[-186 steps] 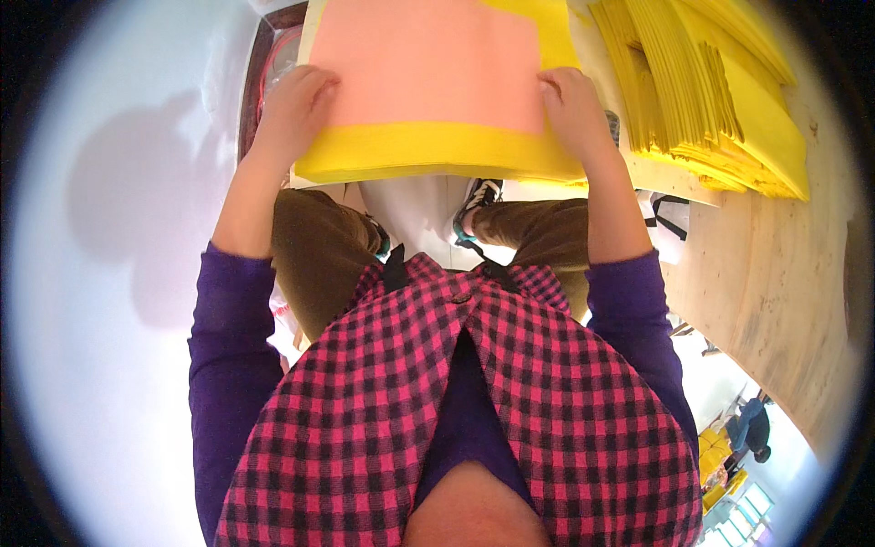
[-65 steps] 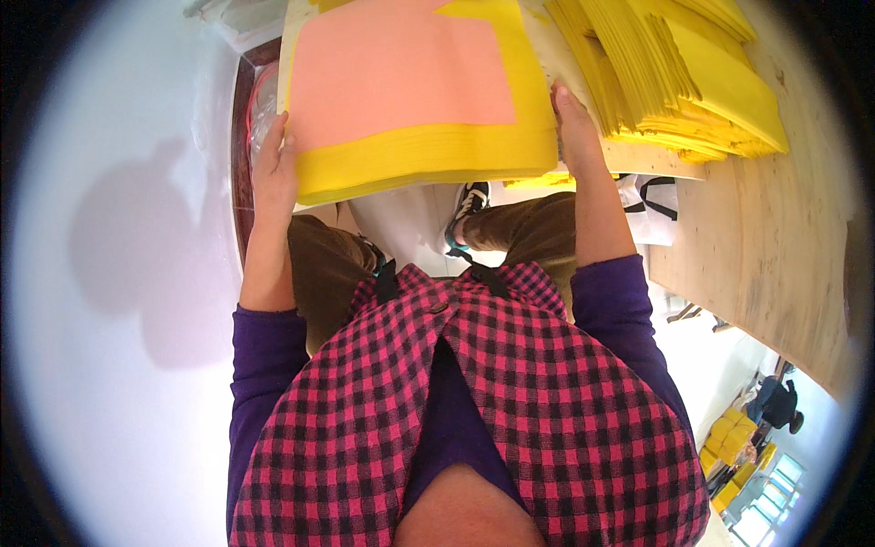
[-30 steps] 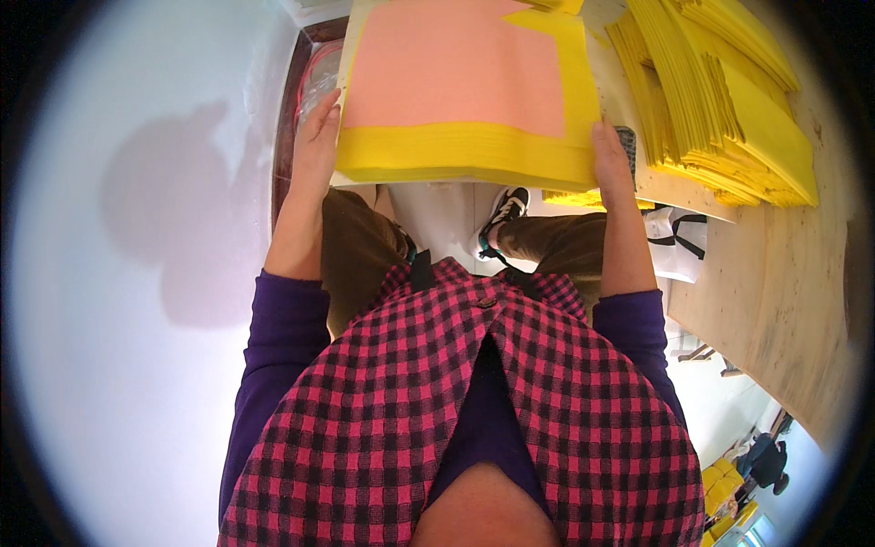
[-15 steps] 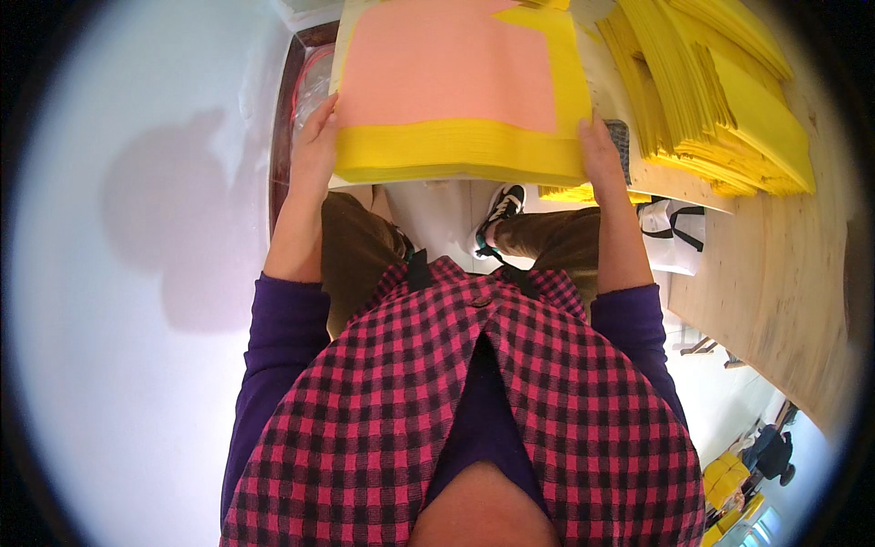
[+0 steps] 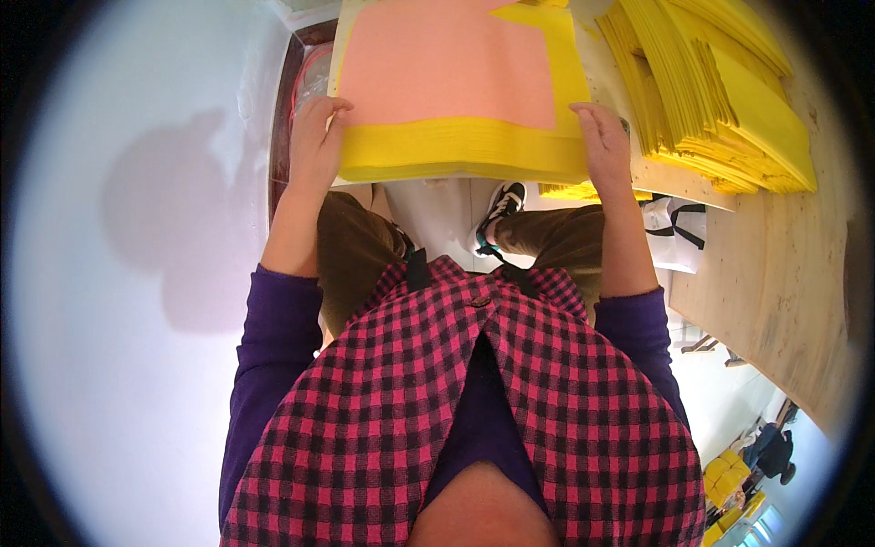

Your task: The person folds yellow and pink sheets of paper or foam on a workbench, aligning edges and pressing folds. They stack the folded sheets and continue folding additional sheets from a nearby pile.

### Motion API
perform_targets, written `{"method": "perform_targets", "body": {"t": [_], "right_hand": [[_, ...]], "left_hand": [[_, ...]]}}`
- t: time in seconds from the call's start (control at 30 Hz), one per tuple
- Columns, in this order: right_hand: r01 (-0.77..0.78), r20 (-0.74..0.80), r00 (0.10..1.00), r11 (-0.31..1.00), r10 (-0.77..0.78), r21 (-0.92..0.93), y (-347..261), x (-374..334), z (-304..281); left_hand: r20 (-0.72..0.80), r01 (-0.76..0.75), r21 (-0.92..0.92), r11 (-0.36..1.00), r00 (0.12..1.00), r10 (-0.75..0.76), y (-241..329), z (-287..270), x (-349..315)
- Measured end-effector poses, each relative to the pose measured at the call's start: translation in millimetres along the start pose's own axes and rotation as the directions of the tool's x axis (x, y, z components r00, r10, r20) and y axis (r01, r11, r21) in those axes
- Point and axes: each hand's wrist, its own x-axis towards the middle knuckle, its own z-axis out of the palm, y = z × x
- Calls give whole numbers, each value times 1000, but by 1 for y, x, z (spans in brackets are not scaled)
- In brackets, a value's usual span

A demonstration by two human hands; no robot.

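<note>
A thick stack of yellow fabric-like sheets [image 5: 456,150] lies in front of me, with a pink sheet [image 5: 447,68] on top. My left hand [image 5: 316,137] is at the stack's left edge, its fingers bent together and the tips over the yellow margin. Across from it, my right hand [image 5: 605,146] closes at the right edge, fingertips pinched near the rim beside the pink sheet. How many layers lie between the fingers of either hand is hidden.
Folded yellow pieces [image 5: 720,100] are piled on the wooden table [image 5: 766,283] at the right. Below it hangs a white bag [image 5: 670,232] with black handles. A pale wall [image 5: 137,365] runs along my left. More yellow bundles [image 5: 725,479] show at the lower right.
Both hands have shifted from lying along the stack's sides to fingertips curled in over its edges. The right hand has turned inward. The stack has barely moved.
</note>
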Motion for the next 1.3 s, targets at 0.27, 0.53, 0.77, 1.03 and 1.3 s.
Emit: {"method": "perform_targets", "body": {"t": [0.27,0.53,0.77,1.03,1.3], "right_hand": [[47,135,991,982,-22,-184,-4,26,19],[89,206,978,969,-41,-232,0,21,16],[105,168,983,979,-76,-174,1,23,16],[85,98,993,984,-70,-157,-3,22,13],[74,168,985,971,-36,-228,-10,30,19]], "left_hand": [[43,-94,102,990,995,90,-17,11,27],[97,-25,99,995,995,15,-2,2,12],[34,-145,132,981,989,142,3,0,16],[49,-91,93,992,995,87,3,7,16],[72,-76,156,985,995,66,3,11,24]]}}
